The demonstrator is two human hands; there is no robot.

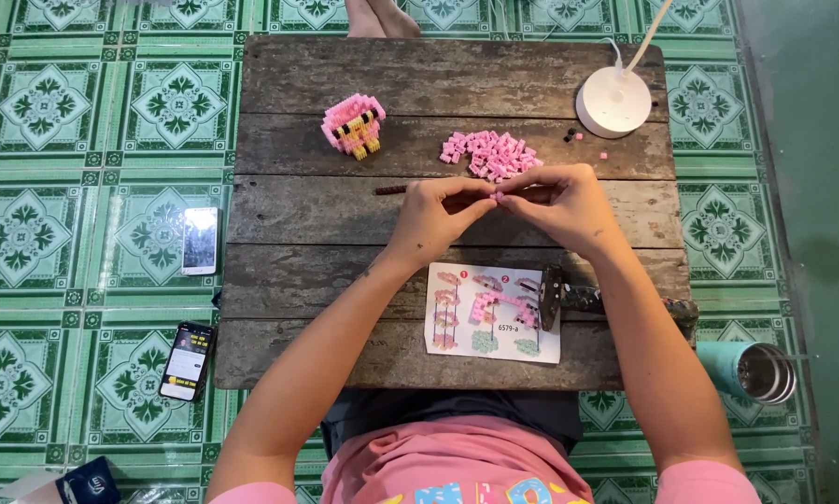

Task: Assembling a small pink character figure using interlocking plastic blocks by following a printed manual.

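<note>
Both hands, left hand (435,212) and right hand (561,203), pinch 1 small pink brick (498,197) together just before the pink brick pile (490,153), instruction sheet (490,325) nearer the person.

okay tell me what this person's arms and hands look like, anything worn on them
Both arms are bare from the short pink sleeves down to the wrists. The left hand and right hand show no gloves, watch or bracelet. Rings cannot be made out at this size.
</note>
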